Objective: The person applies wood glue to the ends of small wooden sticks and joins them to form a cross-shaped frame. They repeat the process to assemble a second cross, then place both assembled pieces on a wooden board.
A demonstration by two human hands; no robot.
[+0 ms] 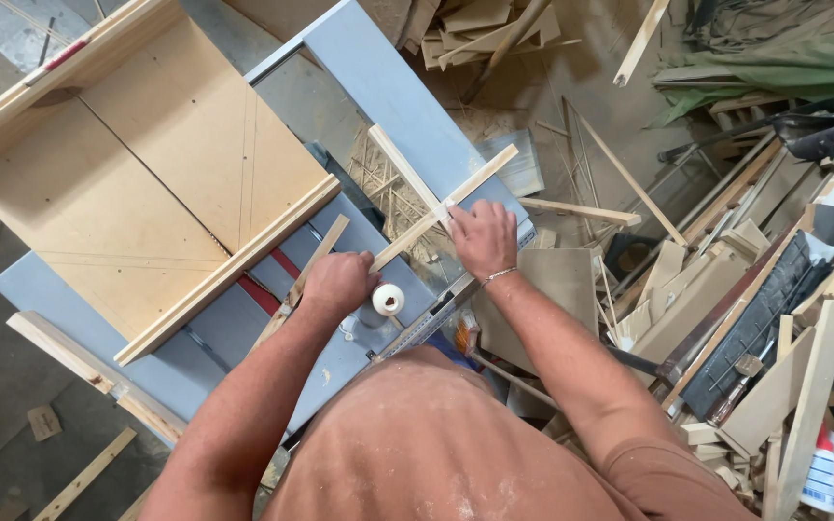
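A: What is the left hand [338, 282] on?

B: It is closed in a fist over the near end of a thin wooden strip [441, 207], which runs from there up and to the right, ending past the far edge of the grey saw table [378, 82]. A second, shorter wooden slat [303, 278] lies under the same hand, pointing toward the near left — whether the fingers grip it too I cannot tell.

A: And the right hand [483, 236]?

B: It sits farther along the strip, fingers curled down on the spot where another strip [403, 172] crosses it, so the two pieces form an X. The hand is pressed over that crossing; the hands are apart, one at each part of the long strip.

A: What else is around?

B: A white roll of tape [388, 299] lies on the table just near the left hand, between the two forearms. To the left, a large fibreboard sled [147, 183] with a wooden fence along its near-right edge rests on the table. Off to the right the floor is heaped with wood offcuts [726, 318] — boards, slats and panels — and sawdust and splinters lie beyond the table's far edge.
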